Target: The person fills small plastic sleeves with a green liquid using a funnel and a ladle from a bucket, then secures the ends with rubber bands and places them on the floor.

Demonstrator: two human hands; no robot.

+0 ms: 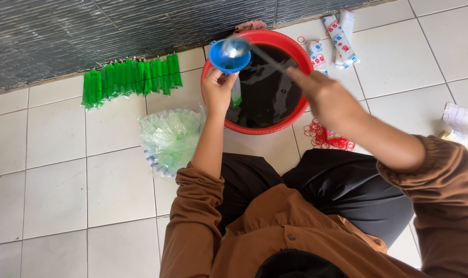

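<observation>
Head camera, looking down: a person in a brown top and dark trousers sits on a white tiled floor [59, 170] before one red basin [290, 44] of dark liquid. The left hand [218, 90] is closed around the stem of one blue funnel [227, 57], with a narrow clear plastic bag [236, 92] hanging below it over the basin's near-left rim; a little green shows at the bag's bottom, and how the bag meets the funnel is hidden by the fingers. The right hand [316, 90] is curled around the handle of one metal ladle [236, 48], its bowl poised over the funnel's mouth. The ladle is blurred, so what it carries cannot be made out.

Against the dark wall at left, a row of filled green bags [131, 77] lies side by side; they overlap too closely to count, though there are well over a dozen. Beside the left forearm sits one heap of empty clear bags [169, 136], uncountable. A tangle of red rubber bands [324, 136] lies under the right wrist, with two loose ones near the basin's far side. About three red-and-white printed packets [339, 36] rest beyond the basin. A white paper wrapper [457, 123] lies at the right edge. A pinkish object behind the basin is mostly hidden.
</observation>
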